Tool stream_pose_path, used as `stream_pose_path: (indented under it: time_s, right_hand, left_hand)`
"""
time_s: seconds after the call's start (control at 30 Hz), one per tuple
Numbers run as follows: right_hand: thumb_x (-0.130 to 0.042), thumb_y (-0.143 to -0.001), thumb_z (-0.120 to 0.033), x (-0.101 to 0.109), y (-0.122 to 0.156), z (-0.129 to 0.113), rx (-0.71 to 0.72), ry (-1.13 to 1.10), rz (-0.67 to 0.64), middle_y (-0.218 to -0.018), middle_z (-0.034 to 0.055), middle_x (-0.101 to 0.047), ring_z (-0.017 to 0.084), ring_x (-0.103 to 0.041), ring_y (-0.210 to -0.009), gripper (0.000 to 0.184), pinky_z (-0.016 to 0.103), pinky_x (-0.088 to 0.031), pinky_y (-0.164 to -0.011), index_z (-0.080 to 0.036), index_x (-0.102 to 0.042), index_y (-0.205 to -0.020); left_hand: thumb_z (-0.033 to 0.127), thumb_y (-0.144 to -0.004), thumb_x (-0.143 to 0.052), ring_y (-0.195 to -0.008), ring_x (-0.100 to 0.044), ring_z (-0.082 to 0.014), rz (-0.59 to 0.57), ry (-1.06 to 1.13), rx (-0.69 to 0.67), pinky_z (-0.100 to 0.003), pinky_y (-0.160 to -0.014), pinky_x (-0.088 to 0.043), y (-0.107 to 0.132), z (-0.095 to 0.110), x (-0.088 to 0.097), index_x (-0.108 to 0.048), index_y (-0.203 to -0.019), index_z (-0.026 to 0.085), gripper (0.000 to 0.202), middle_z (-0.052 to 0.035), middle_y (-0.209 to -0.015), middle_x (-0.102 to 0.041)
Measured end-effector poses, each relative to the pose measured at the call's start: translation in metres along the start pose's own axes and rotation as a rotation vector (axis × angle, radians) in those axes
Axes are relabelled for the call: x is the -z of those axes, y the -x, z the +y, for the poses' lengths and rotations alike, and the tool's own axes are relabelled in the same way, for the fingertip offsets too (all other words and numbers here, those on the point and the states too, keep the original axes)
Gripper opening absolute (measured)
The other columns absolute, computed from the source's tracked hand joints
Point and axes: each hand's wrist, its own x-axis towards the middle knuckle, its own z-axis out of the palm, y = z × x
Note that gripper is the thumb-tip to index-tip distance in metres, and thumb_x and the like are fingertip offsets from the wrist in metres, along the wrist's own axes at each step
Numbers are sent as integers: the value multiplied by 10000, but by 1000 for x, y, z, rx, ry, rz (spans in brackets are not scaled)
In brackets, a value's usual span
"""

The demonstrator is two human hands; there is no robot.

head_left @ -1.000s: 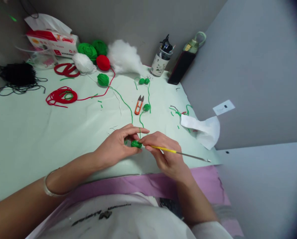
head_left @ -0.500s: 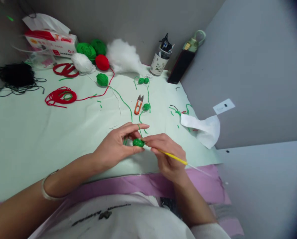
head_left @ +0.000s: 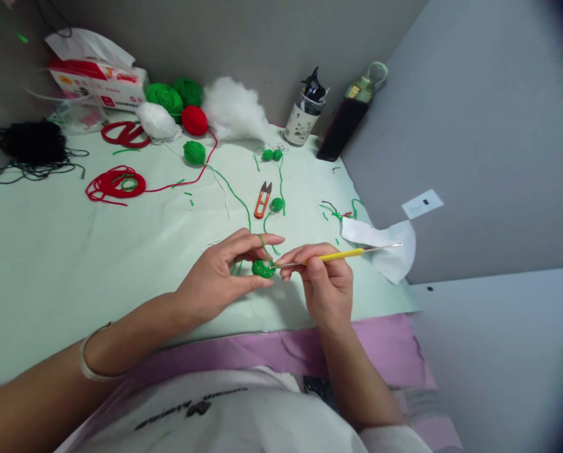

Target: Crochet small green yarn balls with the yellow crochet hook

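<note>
My left hand (head_left: 229, 264) pinches a small green crochet piece (head_left: 263, 269) near the table's front edge. Green yarn runs over its raised index finger and back to a green yarn ball (head_left: 194, 153). In my right hand (head_left: 326, 277) is a crochet hook (head_left: 340, 255) with a yellow handle, gripped between thumb and fingers. The hook's metal tip touches the right side of the piece; whether it is through a stitch I cannot tell. Beyond my hands lie orange thread snips (head_left: 262, 200) and a small finished-looking green crocheted ball (head_left: 277, 204).
Two joined green balls (head_left: 272, 155) lie farther back. Red cord (head_left: 116, 184), red-handled scissors (head_left: 126, 134) and black yarn (head_left: 31, 143) are at left. White stuffing (head_left: 236, 108), a pen cup (head_left: 304, 118) and a dark bottle (head_left: 345, 119) line the back. White paper (head_left: 385, 245) lies at right.
My right hand has turned, so the hook's back end has swung up from pointing down-right to nearly level. The left hand still holds the crochet piece in about the same place.
</note>
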Motion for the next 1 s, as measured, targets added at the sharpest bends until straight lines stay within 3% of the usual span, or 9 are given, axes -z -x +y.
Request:
stream_pose_path:
  time_s: [0.33,0.47,0.63,0.83,0.93,1.0]
  right_hand:
    - [-548,-1033,-174,8,-6,-19,147,339,-186,-970,58,-770,163,-724,-823,191,331,-608,-739,-218,-734,-1043]
    - [-567,-1007,-115,8,-5,-17,341,518,-240,-978,68,-778,201,-744,-932,204,375,-610,-799,-220,-712,-1103]
    - [-557,-1008,-121,1,-2,-14,542,657,-151,-979,103,-782,213,-758,-949,199,365,-618,-763,-198,-701,-1122]
    - [-566,-1002,-124,-4,2,-12,672,815,-93,-1015,128,-794,225,-771,-973,206,352,-642,-752,-189,-686,-1156]
    - [-642,-952,-95,-5,4,-7,748,958,-95,-1121,155,-793,243,-762,-1027,304,362,-654,-803,-194,-673,-1238]
    - [-684,-921,-84,-5,6,-5,765,1037,-114,-1151,120,-794,238,-761,-1041,374,351,-655,-834,-256,-692,-1253]
  left_hand:
    - [105,-762,-794,-910,-621,-139,-5,-78,-27,-326,-982,-494,1,-4,2,-766,-1239,281,510,18,-933,-602]
    - [104,-751,-791,-886,-626,-135,0,-80,-17,-314,-941,-513,0,-2,2,-772,-1219,275,499,21,-910,-599]
    - [176,-773,-821,-903,-633,-148,22,-43,18,-309,-898,-524,1,2,0,-749,-1264,284,508,6,-955,-634]
    - [264,-873,-773,-940,-633,-140,52,8,8,-281,-903,-534,6,2,-3,-739,-1273,291,402,1,-1008,-653]
    - [272,-846,-806,-950,-633,-149,71,53,48,-278,-901,-538,6,3,-4,-709,-1307,266,470,2,-970,-670]
    - [279,-871,-783,-944,-635,-153,80,55,52,-281,-890,-539,6,4,-3,-699,-1310,251,448,-5,-973,-677]
